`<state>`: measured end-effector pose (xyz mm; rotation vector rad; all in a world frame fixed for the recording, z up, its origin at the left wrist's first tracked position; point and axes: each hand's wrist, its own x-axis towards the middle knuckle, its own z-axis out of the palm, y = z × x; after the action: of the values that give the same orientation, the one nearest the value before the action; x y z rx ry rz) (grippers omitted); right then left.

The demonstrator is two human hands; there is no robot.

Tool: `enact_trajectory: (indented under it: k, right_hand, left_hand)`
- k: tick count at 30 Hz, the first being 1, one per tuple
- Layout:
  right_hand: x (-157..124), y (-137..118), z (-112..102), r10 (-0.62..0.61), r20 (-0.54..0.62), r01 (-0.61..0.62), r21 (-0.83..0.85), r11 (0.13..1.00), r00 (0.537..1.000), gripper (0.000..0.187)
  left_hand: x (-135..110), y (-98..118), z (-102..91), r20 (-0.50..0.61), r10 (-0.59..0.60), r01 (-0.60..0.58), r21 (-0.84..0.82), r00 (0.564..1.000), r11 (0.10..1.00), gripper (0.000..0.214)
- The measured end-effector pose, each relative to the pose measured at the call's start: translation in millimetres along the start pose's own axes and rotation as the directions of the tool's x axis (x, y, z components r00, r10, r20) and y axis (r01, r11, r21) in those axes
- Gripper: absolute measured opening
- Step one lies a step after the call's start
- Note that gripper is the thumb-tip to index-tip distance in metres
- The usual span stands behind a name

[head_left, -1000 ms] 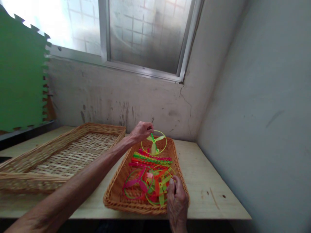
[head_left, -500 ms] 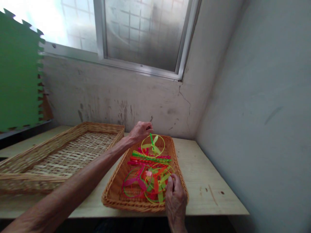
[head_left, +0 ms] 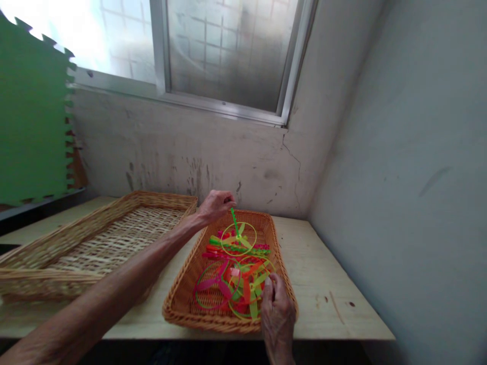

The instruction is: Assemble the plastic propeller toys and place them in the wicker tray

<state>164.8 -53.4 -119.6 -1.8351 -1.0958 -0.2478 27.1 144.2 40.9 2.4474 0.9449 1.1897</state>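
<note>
My left hand (head_left: 215,205) reaches over the far end of a small wicker basket (head_left: 181,299) and pinches the green stick of a yellow-green ring propeller toy (head_left: 239,238), which hangs just above the pile. In the basket lie several bright plastic propeller rings (head_left: 216,286) and twisted sticks (head_left: 243,249) in pink, orange, green and yellow. My right hand (head_left: 277,314) rests on the basket's near right rim, fingers curled against the yellow-green propellers there; whether it grips one is unclear.
A larger wicker tray (head_left: 95,243) sits to the left on the pale wooden table (head_left: 327,299). A green foam mat (head_left: 30,116) leans at far left. A stained wall and window stand behind, and a grey wall closes the right side.
The propeller toy in my left hand has sunk lower toward the pile and tilted flatter. My right hand has barely shifted on the rim.
</note>
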Motion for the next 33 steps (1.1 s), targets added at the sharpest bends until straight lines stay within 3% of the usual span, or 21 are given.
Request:
enact_trajectory:
  k: [4,9,13,18,21,27,31,33]
  right_hand:
    - [-1,2,1,0.007,0.015,-0.007,-0.005,1.0,1.0,0.061]
    - [-1,4,1,0.024,0.033,-0.024,0.007,1.0,0.999,0.06]
    - [-1,5,2,0.035,0.044,-0.035,-0.008,0.999,0.998,0.062]
    - [-1,9,2,0.057,0.058,-0.056,-0.017,0.998,0.997,0.054]
    - [-2,13,4,0.049,0.075,-0.049,-0.011,0.999,0.996,0.052]
    - [-11,17,10,0.113,0.061,-0.105,-0.119,0.987,0.992,0.058]
    - [-13,15,11,0.093,0.029,-0.087,-0.175,0.981,0.995,0.059]
    - [-13,13,10,0.088,0.021,-0.083,-0.184,0.979,0.996,0.057]
  left_hand:
    - [-5,-13,-19.6,-0.004,-0.174,0.171,-0.159,0.985,0.972,0.014]
    - [-12,-38,-58.8,-0.083,-0.404,0.345,-0.381,0.911,0.858,0.014]
    - [-18,-62,-100.3,-0.274,-0.573,0.376,-0.53,0.772,0.76,0.01]
    - [-26,-90,-142.2,-0.455,-0.669,0.353,-0.599,0.588,0.719,0.009]
    - [-32,-106,-150.3,-0.493,-0.717,0.334,-0.654,0.492,0.679,0.015]
    - [-49,-138,-142.7,-0.484,-0.803,0.327,-0.74,0.349,0.588,0.021]
    - [-70,-156,-141.1,-0.444,-0.845,0.389,-0.752,0.297,0.532,0.018]
    - [-82,-163,-141.5,-0.445,-0.846,0.432,-0.727,0.295,0.533,0.011]
